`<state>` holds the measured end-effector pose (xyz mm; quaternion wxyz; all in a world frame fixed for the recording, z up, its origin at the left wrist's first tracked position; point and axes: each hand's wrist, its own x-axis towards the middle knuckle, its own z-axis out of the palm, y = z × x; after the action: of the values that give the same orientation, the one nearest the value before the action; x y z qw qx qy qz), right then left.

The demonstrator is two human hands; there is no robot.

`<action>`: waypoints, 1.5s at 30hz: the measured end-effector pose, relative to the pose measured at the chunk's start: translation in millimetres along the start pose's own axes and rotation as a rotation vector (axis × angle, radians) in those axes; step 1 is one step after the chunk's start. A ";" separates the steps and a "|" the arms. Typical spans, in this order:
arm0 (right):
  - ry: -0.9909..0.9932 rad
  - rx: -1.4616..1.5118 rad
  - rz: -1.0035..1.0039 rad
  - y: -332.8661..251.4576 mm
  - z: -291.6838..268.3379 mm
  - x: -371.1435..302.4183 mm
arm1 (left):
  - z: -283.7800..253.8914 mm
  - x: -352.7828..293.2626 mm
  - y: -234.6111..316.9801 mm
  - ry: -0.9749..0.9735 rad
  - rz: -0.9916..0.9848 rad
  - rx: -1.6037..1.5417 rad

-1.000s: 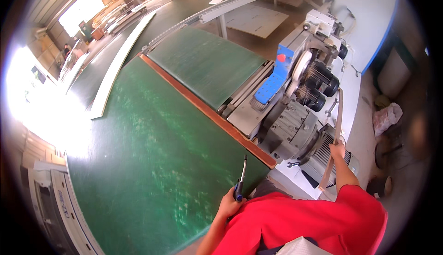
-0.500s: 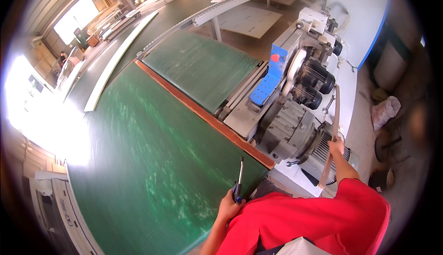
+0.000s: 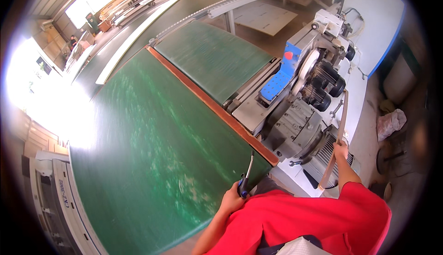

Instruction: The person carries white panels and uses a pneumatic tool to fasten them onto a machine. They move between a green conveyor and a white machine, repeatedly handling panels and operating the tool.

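My left hand is closed round the dark blue-black handle of an air blow gun. Its thin silver nozzle ends in a black tip and points away from me, over the near right corner of the green conveyor belt. To the right, my right hand grips a long, narrow brown strip that looks like wood. The strip runs lengthwise past the ribbed grey motor, its near end close to the white machine base. Blur hides the finer finger positions.
A reddish-brown bar edges the belt, with a second green belt beyond. Grey machinery with a blue bracket stands right of it. A spanner lies by the motor. A pale sack sits on the floor at right.
The whole view has swung slightly left, so the machine appears farther right. Both hands keep their grips on the blow gun and the strip, with little movement relative to the machine.
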<state>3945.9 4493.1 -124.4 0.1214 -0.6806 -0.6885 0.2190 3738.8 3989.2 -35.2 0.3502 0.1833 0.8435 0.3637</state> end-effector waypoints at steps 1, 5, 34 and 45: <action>-0.001 0.018 -0.009 0.0 0.3 0.4 | 0.5 0.0 -0.5 -0.005 -0.002 0.004; 0.016 0.111 -0.034 7.2 3.4 7.2 | 2.3 -1.1 -1.1 -0.014 -0.010 0.020; 0.097 0.249 0.064 22.4 9.6 27.8 | 15.1 -0.9 7.6 -0.041 0.013 0.131; 0.121 0.265 0.031 20.5 10.9 26.3 | 18.3 -4.0 -5.7 0.020 0.033 0.099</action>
<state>3957.8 4517.2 -147.0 0.2483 -0.6811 -0.6344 0.2683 3754.4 3992.0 -46.6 0.3264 0.2107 0.8606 0.3292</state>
